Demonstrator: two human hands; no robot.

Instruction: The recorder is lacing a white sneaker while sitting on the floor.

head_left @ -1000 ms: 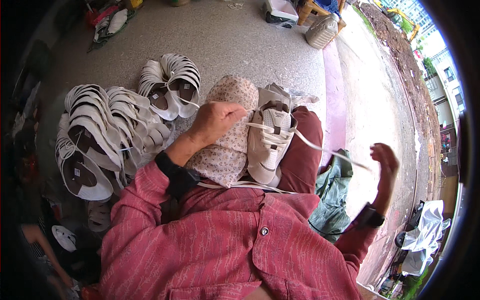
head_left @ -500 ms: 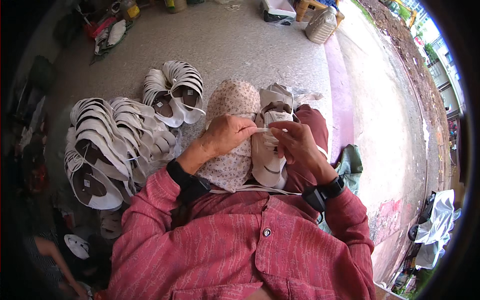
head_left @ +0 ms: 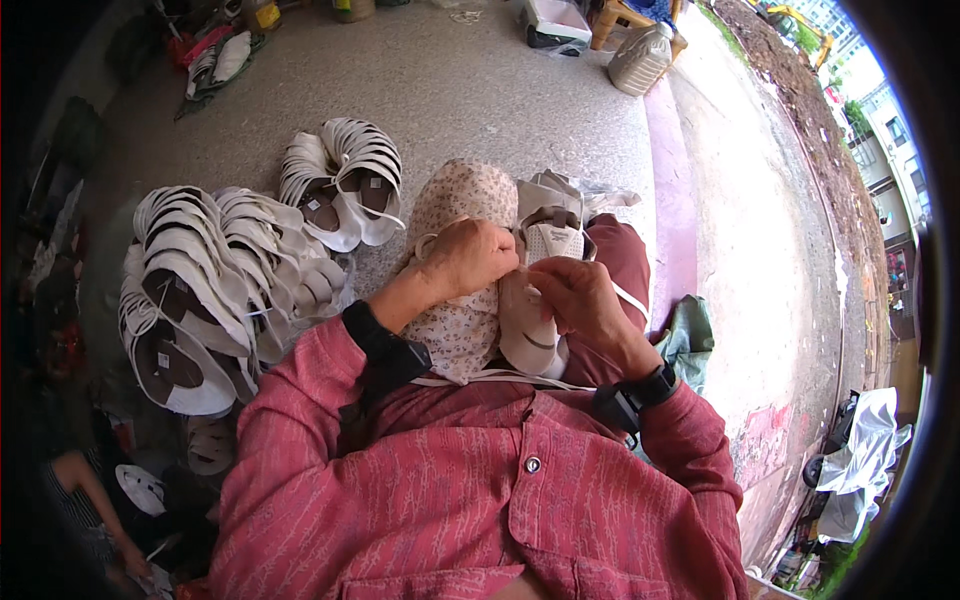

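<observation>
A white shoe upper [head_left: 528, 335] lies across my lap, its toe toward my body. Its pale perforated tongue [head_left: 552, 243] shows beyond my fingers. Just left of the shoe, my left hand [head_left: 468, 260] is closed, with a white shoelace [head_left: 427, 243] looping out beside it. My right hand [head_left: 582, 300] is closed in a pinch over the shoe's lacing area, close to the left fingertips. A strand of lace seems to run between the two hands, mostly hidden by the fingers. Floral cloth [head_left: 450, 335] covers my left leg under the left hand.
Stacked white shoe uppers [head_left: 195, 275] stand on the floor to the left, with another group [head_left: 345, 190] farther ahead. A plastic jug [head_left: 641, 60] and a white bin [head_left: 556, 25] are at the far side. Another person's arm [head_left: 100, 505] shows at lower left.
Both hands have come slightly lower and closer together over the shoe. The stretch of white lace visible between them before is now mostly hidden. The view has shifted a little.
</observation>
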